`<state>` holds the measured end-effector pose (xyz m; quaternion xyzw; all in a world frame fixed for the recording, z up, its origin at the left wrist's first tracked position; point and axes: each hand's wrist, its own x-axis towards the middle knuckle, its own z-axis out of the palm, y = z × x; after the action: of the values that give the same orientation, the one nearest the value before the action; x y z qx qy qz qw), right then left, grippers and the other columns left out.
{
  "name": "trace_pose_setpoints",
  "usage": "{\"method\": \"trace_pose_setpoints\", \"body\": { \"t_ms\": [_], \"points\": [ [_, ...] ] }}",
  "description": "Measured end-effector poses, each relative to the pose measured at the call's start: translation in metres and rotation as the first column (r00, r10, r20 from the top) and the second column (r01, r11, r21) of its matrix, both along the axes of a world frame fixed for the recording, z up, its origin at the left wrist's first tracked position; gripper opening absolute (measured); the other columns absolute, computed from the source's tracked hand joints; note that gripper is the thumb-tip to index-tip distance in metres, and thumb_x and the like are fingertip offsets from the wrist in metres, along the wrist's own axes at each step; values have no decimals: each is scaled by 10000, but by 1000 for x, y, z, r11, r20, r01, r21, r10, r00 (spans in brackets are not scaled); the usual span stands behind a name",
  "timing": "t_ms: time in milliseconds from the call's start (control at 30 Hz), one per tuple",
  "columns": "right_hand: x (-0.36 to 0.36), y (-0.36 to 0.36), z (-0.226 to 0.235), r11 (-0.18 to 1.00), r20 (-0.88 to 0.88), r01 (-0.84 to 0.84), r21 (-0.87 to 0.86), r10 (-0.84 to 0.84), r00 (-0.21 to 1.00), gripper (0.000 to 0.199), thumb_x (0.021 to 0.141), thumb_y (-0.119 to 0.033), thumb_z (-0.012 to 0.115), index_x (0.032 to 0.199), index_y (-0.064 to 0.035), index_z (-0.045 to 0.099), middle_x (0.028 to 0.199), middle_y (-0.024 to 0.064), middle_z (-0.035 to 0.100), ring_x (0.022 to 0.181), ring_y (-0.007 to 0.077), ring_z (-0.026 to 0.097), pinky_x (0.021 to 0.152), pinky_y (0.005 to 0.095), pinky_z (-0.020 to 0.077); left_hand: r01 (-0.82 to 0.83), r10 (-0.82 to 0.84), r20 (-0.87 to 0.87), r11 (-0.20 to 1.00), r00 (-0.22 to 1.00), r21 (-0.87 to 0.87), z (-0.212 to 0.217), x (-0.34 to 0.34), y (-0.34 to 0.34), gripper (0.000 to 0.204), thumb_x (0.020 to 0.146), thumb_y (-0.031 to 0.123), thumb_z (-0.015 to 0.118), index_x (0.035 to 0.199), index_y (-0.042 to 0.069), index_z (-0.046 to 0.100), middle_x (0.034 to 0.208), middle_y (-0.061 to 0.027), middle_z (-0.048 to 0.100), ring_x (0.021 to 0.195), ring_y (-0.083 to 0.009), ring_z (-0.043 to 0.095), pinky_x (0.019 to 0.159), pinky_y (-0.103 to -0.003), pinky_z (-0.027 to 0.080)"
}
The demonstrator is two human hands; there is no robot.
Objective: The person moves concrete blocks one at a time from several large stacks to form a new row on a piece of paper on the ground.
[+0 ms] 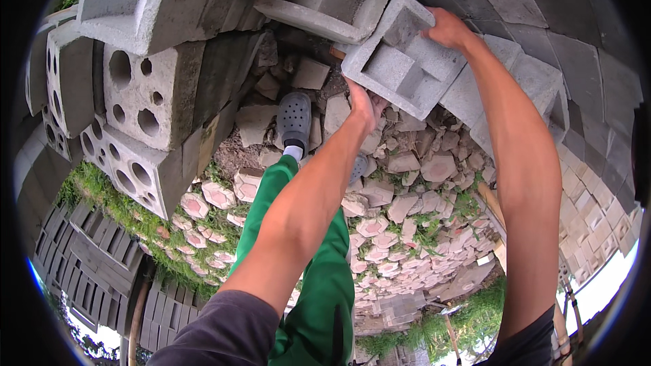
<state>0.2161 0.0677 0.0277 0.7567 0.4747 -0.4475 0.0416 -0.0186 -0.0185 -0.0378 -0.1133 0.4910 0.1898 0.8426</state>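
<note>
Left: block with round holes (135,91), stacked on another; bores dark, can't read inside. Recessed block (148,13) sits above it, far left. Mid: my grey clog (294,118) on the rubble (254,124). Far of that, a compartmented block (319,15), its hollows partly shadowed. My left hand (364,107) supports the near-left edge of a pale grey block (409,61), fingers partly hidden. That block is tilted, stepped concrete in its hollows. My right hand (449,29) grips its far-right rim. Right: more grey blocks (525,81), just beside it.
</note>
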Motion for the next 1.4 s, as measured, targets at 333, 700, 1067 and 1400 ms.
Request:
{"method": "trace_pose_setpoints", "body": {
  "t_ms": [333, 700, 1067, 1400],
  "points": [
    [-58, -26, 56, 992, 61, -13, -127, 21, 998, 503, 758, -56, 572, 1261, -47, 552, 1199, 217, 598, 1150, 351, 551, 996, 391, 425, -34, 45, -140, 997, 989, 75, 44, -43, -41, 1077, 735, 888, 77, 1485, 131, 228, 1504, -51, 302, 1376, -252, 286, 1130, -407, 225],
    [-214, -159, 243, 963, -125, 257, -80, -266, 956, 429, 732, -105, 612, 1155, -35, 595, 1043, 230, 652, 1037, 383, 604, 887, 414, 480, -221, 296, -202, 920, 934, 325, 221, -202, -124, 770, 927, 667, 255, 1435, 93, 329, 1393, -118, 439, 1249, -283, 459, 1061, -406, 361],
    [-316, -329, 343, 654, -607, 320, -686, -756, 244, 942, 844, -775, 288, 1432, -40, 340, 1501, 108, 306, 1368, 299, 290, 1117, 410, 241, -468, 520, -282, 852, 806, 233, 411, -306, -336, 774, 924, 654, 323, 1396, 45, 394, 1340, -143, 492, 1163, -282, 522, 1021, -402, 396],
    [-415, -384, 338, 660, -565, -62, -749, -587, 580, 682, 934, -587, 357, 1368, -69, 445, 1347, 107, 506, 1212, 270, 488, 1035, 411, 384, -646, 734, -355, 679, 579, 349, 424, -359, -477, 802, 935, 640, 307, 1378, -21, 406, 1349, -167, 482, 1215, -253, 473, 1036, -352, 352]
  ]
}}
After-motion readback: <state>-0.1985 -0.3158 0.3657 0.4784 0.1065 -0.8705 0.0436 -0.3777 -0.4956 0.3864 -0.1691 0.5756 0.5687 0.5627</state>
